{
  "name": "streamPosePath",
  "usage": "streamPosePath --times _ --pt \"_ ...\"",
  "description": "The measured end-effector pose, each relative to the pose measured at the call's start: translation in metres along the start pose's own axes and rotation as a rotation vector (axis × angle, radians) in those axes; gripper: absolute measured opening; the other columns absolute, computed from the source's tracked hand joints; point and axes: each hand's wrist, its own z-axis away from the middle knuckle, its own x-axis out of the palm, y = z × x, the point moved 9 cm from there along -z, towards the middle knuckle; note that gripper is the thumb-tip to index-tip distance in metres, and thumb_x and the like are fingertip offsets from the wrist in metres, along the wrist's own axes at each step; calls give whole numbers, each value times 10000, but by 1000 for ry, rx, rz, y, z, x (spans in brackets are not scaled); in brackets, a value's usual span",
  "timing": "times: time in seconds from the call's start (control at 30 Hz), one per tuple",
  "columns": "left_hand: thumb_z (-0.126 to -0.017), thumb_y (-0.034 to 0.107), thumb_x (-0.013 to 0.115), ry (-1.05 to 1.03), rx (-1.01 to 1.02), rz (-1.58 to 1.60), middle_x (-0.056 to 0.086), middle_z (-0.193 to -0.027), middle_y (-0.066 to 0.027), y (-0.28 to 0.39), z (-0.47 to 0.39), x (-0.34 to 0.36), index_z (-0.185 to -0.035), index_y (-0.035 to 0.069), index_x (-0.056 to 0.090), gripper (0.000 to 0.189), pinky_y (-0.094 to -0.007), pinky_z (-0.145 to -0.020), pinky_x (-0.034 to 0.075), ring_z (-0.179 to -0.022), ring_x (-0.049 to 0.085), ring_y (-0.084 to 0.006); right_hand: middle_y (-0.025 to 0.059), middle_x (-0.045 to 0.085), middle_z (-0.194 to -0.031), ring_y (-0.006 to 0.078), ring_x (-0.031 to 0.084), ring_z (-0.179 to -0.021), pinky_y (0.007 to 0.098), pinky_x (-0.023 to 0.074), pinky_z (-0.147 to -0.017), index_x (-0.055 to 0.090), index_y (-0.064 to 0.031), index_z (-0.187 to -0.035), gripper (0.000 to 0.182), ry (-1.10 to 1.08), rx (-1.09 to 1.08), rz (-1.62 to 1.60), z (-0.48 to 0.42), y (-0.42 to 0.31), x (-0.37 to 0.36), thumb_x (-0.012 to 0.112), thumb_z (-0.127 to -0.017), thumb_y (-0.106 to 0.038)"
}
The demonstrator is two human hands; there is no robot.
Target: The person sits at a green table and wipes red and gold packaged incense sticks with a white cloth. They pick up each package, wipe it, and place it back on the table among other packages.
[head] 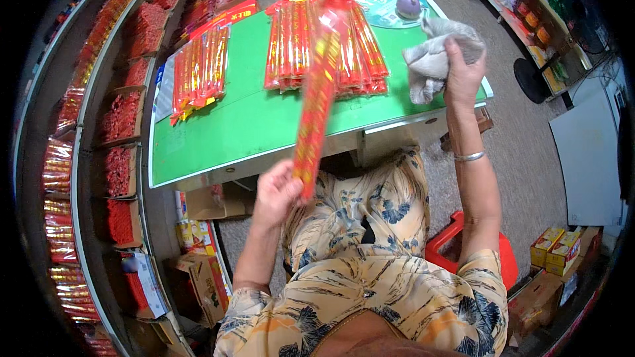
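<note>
My left hand (279,184) grips the lower end of a long red packet with gold print (317,104). Its upper part is blurred and tilts over the table's near edge, in front of a pile of similar packets. Bunched in my right hand (465,67) is a pale grey cloth (427,57), held above the table's right end. The pile of clear-wrapped red packets (292,42) lies at the middle of the green tabletop (243,119). A smaller row of red packets (201,67) rests to its left.
A purple round object (408,5) sits on a pale blue printed sheet (379,2) at the far right corner. Shelves with boxes of red goods (121,114) line the left side. A red plastic stool (506,258) and yellow boxes (563,253) stand at the lower right.
</note>
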Motion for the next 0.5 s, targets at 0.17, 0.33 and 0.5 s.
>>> streamPosePath --times 0.17,0.33,0.5 --pt "-900 244 527 131 65 -216 576 -697 -22 47 -90 -32 -1100 2 519 314 -174 -426 369 -501 492 -56 80 612 -952 148 588 -860 281 472 -761 502 -3 -1074 335 -273 -1 343 10 50 12 644 -776 -61" --pt "-903 249 519 159 56 -323 591 -688 -55 58 -164 -39 -1100 -8 532 324 -187 -452 395 -544 541 -67 90 619 -954 153 595 -868 284 473 -764 504 -4 -1081 341 -269 27 371 14 43 10 641 -776 -70" --pt "-896 261 501 301 443 -1095 625 -744 -197 92 -175 -27 -1124 -60 510 393 -364 -624 507 -670 626 -276 88 617 -976 150 585 -902 278 467 -792 493 -9 -1134 370 -304 67 354 18 46 15 620 -790 -55"
